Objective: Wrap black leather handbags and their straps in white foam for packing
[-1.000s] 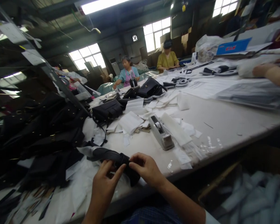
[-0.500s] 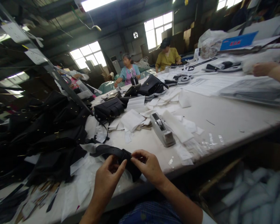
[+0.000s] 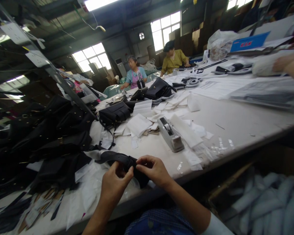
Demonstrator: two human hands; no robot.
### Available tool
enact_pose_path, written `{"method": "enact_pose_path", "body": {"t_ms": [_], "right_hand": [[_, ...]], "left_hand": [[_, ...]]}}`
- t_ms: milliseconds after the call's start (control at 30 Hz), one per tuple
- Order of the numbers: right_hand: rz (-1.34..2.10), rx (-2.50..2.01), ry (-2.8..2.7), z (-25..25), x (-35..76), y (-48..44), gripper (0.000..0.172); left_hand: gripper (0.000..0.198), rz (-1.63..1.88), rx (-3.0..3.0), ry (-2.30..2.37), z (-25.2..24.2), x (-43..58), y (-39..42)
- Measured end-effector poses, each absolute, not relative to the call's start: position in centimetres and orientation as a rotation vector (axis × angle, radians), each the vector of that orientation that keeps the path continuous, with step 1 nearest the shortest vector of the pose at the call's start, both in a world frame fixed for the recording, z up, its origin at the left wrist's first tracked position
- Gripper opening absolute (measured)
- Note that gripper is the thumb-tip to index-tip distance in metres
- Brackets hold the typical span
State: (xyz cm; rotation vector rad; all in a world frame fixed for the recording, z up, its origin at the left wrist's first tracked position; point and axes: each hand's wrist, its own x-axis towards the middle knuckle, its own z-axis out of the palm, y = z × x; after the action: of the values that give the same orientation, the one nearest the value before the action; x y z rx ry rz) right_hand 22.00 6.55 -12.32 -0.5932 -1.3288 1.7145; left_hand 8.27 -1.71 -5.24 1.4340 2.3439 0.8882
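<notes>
A black leather strap [image 3: 112,157] lies across the near edge of the white table [image 3: 235,120] and runs left toward a heap of black bags [image 3: 49,137]. My left hand [image 3: 116,182] pinches the strap near its folded end, fingers curled round it. My right hand [image 3: 153,169] meets it from the right, thumb and fingers closed on the same folded part. Both hands touch each other over the strap.
A grey tape dispenser [image 3: 171,134] stands just beyond my hands among white paper sheets [image 3: 139,124]. More black bags [image 3: 159,88] sit farther along. Two people [image 3: 134,75] work at the far end. Another person's arm [image 3: 284,65] reaches in at the right.
My left fingers have curled in from stretched to a pinch on the strap. Both hands have shifted slightly up and closer together.
</notes>
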Motion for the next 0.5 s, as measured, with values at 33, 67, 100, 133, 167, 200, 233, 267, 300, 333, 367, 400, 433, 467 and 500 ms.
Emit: {"method": "enact_pose_path", "body": {"t_ms": [33, 67, 100, 133, 167, 200, 233, 267, 300, 333, 367, 400, 433, 467, 500], "right_hand": [[1.726, -0.582, -1.332, -12.27, 22.06, 6.75, 0.019], [1.728, -0.575, -1.338, -12.21, 22.14, 6.93, 0.019], [1.727, -0.569, -1.342, -12.14, 22.22, 7.07, 0.02], [1.731, -0.562, -1.346, -12.07, 22.29, 7.17, 0.021], [1.742, -0.553, -1.347, -12.01, 22.34, 7.23, 0.022], [1.755, -0.542, -1.345, -11.95, 22.37, 7.26, 0.022], [1.767, -0.534, -1.342, -11.9, 22.37, 7.27, 0.023], [1.776, -0.529, -1.339, -11.86, 22.34, 7.25, 0.023], [1.777, -0.531, -1.336, -11.84, 22.27, 7.23, 0.022], [1.772, -0.538, -1.329, -11.83, 22.16, 7.19, 0.021], [1.762, -0.545, -1.317, -11.84, 22.03, 7.13, 0.021], [1.748, -0.553, -1.303, -11.87, 21.88, 7.06, 0.02], [1.732, -0.559, -1.29, -11.89, 21.74, 6.97, 0.019], [1.711, -0.567, -1.279, -11.9, 21.61, 6.87, 0.018], [1.687, -0.577, -1.275, -11.89, 21.52, 6.76, 0.018]], "left_hand": [[0.035, 0.89, 1.436, 2.339, -5.19, 8.24, -1.64], [0.036, 0.89, 1.438, 2.343, -5.12, 8.24, -1.57], [0.036, 0.887, 1.44, 2.348, -5.05, 8.26, -1.52], [0.037, 0.885, 1.442, 2.352, -5.0, 8.27, -1.49], [0.038, 0.885, 1.443, 2.351, -4.96, 8.28, -1.48], [0.039, 0.886, 1.441, 2.345, -4.94, 8.27, -1.48], [0.041, 0.89, 1.438, 2.335, -4.94, 8.24, -1.5], [0.042, 0.895, 1.432, 2.325, -4.95, 8.19, -1.53], [0.043, 0.902, 1.428, 2.316, -4.95, 8.14, -1.56], [0.043, 0.908, 1.426, 2.311, -4.93, 8.1, -1.58], [0.043, 0.913, 1.429, 2.312, -4.88, 8.07, -1.59], [0.042, 0.913, 1.439, 2.319, -4.8, 8.06, -1.59], [0.041, 0.907, 1.455, 2.33, -4.69, 8.08, -1.57], [0.039, 0.898, 1.474, 2.345, -4.58, 8.11, -1.54], [0.037, 0.888, 1.495, 2.36, -4.48, 8.15, -1.51]]}}
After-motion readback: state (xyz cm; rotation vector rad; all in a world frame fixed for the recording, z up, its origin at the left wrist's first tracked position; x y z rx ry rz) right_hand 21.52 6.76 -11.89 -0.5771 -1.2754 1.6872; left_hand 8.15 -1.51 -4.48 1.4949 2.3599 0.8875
